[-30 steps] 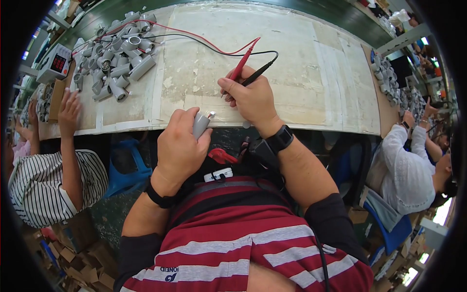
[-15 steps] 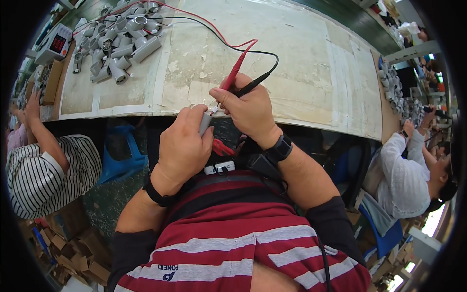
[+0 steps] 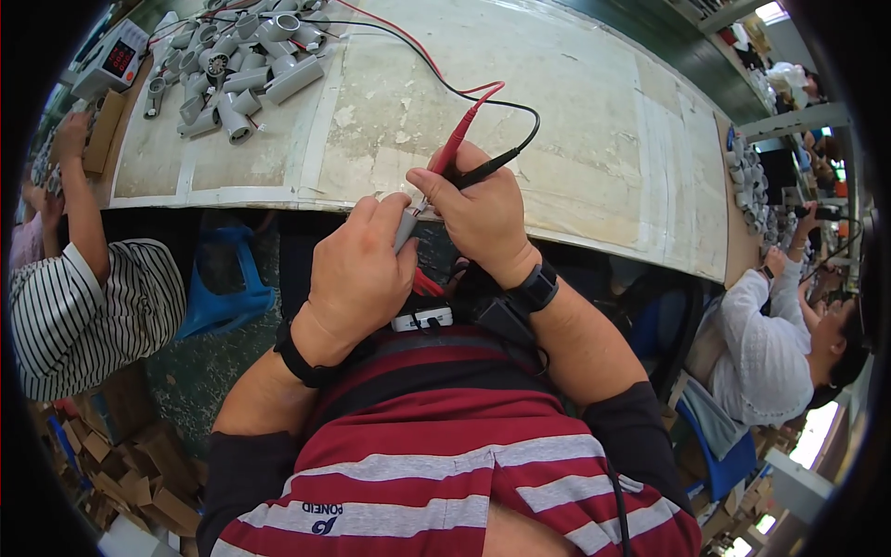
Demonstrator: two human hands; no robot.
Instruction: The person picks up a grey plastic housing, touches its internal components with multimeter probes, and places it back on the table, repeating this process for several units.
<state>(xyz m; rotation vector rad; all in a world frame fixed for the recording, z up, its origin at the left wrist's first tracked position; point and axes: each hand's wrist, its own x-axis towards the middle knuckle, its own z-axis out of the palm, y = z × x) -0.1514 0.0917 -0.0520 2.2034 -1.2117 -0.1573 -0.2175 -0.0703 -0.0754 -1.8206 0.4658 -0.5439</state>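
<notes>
My left hand [image 3: 360, 265] is closed around a small grey plastic housing [image 3: 406, 229], and most of it is hidden by the fingers. My right hand [image 3: 490, 223] pinches two test probes side by side, a red probe [image 3: 454, 141] and a black probe [image 3: 493, 165]. Their tips point down at the upper end of the housing, where my two hands almost meet. Whether the metal tips touch a contact there is too small to tell. A red and a black lead run from the probes across the table to the far left.
Grey plastic pipe-like housings [image 3: 243, 79] lie piled at the table's far left, near a meter with a red display [image 3: 119, 59] and a cardboard box [image 3: 109, 130]. The table's front edge [image 3: 594, 243] runs just beyond my hands. Co-workers sit at left and right; a blue stool [image 3: 227, 288] stands left.
The probe tips and the housing's end have come closer together, and the white connector seen there before is now mostly hidden. The left co-worker's hand has shifted beside the box.
</notes>
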